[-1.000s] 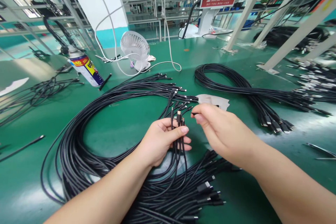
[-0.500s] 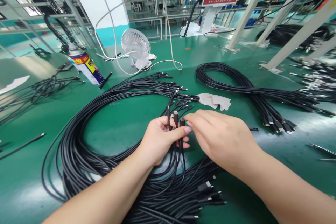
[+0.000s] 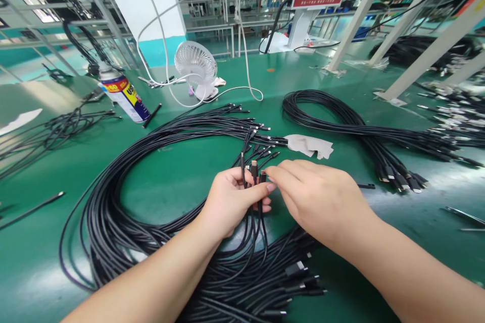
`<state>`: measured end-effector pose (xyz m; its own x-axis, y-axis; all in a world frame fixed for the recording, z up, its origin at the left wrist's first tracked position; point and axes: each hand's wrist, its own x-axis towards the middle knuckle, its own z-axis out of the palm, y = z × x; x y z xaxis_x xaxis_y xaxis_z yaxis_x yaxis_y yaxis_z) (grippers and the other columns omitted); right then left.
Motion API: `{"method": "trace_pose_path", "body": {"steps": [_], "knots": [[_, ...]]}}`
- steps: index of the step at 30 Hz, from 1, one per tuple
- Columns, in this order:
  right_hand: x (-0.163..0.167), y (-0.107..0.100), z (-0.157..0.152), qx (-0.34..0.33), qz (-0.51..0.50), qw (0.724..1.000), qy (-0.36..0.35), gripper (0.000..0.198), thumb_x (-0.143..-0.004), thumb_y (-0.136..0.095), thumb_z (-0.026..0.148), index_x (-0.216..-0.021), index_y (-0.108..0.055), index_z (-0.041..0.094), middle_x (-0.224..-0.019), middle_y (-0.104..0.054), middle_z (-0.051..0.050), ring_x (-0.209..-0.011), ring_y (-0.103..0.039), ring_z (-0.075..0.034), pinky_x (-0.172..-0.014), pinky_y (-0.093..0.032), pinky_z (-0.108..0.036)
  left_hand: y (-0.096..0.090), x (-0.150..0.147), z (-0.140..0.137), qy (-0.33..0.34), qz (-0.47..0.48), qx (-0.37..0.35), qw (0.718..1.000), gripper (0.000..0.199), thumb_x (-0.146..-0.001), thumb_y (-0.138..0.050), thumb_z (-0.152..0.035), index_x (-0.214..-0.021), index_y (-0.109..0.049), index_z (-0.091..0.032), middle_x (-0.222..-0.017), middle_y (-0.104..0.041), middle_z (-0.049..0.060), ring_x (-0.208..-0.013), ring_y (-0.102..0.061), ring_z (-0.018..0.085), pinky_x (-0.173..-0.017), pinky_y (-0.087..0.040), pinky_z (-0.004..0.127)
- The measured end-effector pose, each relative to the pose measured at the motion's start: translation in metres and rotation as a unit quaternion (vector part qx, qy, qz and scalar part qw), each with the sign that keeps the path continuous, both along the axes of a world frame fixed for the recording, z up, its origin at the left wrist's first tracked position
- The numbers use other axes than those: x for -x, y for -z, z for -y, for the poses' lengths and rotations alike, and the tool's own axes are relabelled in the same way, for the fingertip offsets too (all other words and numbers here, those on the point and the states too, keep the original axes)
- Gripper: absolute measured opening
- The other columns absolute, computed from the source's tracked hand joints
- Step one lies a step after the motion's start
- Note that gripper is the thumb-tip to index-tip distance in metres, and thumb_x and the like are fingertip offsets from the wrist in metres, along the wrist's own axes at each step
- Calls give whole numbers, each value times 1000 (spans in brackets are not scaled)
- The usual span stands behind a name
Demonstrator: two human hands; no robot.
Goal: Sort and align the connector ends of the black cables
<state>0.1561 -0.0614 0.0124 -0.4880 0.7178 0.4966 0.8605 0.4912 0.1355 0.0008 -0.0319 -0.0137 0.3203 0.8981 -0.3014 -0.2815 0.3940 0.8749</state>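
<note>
Left hand [image 3: 231, 202]: closed around a few upright black cable ends [image 3: 253, 174], near centre of the green bench [image 3: 182, 171].
Right hand [image 3: 318, 199]: has moved in from the right; fingertips now pinch one plug.
Change: a fresh end has joined the held bunch.
Loose coil [image 3: 125, 186]: lies left.

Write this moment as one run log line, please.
left hand: grips black cable ends upright | right hand: fingertips at one connector | around: coiled cable bundle, green table
</note>
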Motion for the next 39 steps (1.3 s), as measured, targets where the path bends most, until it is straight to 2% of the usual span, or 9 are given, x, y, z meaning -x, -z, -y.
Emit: {"method": "trace_pose_path", "body": {"steps": [9,20,23,26,29,31,33,35,39], "knots": [[-3,-2,1,7,1,1000,-7,25,-84,-52,9,-97,-73,14,-75,-68,-3,-63,-62,-20,-54,-39,-31,1,0,-2,13,-6,-8,1000,45,-47,-91,-22,-61,-49,-14,-49,-62,-2,-43,-60,11,-44,-52,21],[-5,-6,2,3,-26,1000,1,27,-85,-48,8,-94,-73,14,-77,-71,-4,-63,-64,-19,-53,-39,-31,1,1,-1,23,-8,4,1000,42,-50,-90,-22,-66,-52,-14,-51,-62,-3,-44,-59,11,-46,-55,23],[-8,-5,-1,55,-91,994,23,27,-89,-46,13,-96,-72,16,-86,-73,-5,-68,-66,-19,-55,-40,-30,1,0,-1,22,-5,-2,1000,40,-51,-90,-21,-66,-54,-13,-51,-60,-4,-44,-58,10,-45,-54,23],[-11,-3,-6,190,-205,960,27,21,-91,-52,22,-104,-69,21,-95,-73,-2,-78,-66,-18,-61,-42,-28,0,0,-1,31,5,-25,999,35,-52,-89,-21,-67,-59,-12,-55,-59,-4,-43,-55,8,-44,-51,21],[-11,-5,-13,309,-328,893,-9,12,-87,-59,26,-93,-69,23,-86,-72,1,-73,-63,-14,-61,-43,-24,-2,0,-1,42,8,-42,998,34,-51,-90,-18,-69,-62,-10,-59,-60,-3,-43,-53,6,-42,-49,20],[-11,-8,-17,350,-377,857,-31,13,-86,-58,22,-78,-67,20,-73,-68,2,-65,-59,-12,-58,-41,-23,-3,0,0,46,5,-44,998,34,-50,-90,-17,-68,-62,-10,-58,-60,-4,-42,-52,6,-42,-48,19],[-10,-11,-18,366,-386,846,-39,18,-86,-56,19,-70,-64,19,-64,-64,2,-59,-55,-11,-54,-39,-22,-3,0,0,52,4,-49,997,34,-49,-90,-16,-67,-62,-10,-59,-59,-4,-43,-52,6,-41,-47,19],[-9,-12,-16,349,-364,863,-37,19,-86,-55,18,-69,-64,19,-61,-61,3,-56,-52,-11,-52,-36,-22,-3,0,0,57,-1,-54,997,34,-48,-90,-16,-67,-62,-10,-59,-59,-5,-42,-52,6,-41,-47,19],[-9,-8,-10,219,-231,948,3,21,-90,-48,18,-71,-59,17,-66,-61,-1,-58,-52,-13,-53,-35,-24,-2,0,-1,58,-14,-49,997,34,-50,-90,-20,-68,-62,-11,-56,-57,-5,-43,-52,7,-42,-47,20]]}}
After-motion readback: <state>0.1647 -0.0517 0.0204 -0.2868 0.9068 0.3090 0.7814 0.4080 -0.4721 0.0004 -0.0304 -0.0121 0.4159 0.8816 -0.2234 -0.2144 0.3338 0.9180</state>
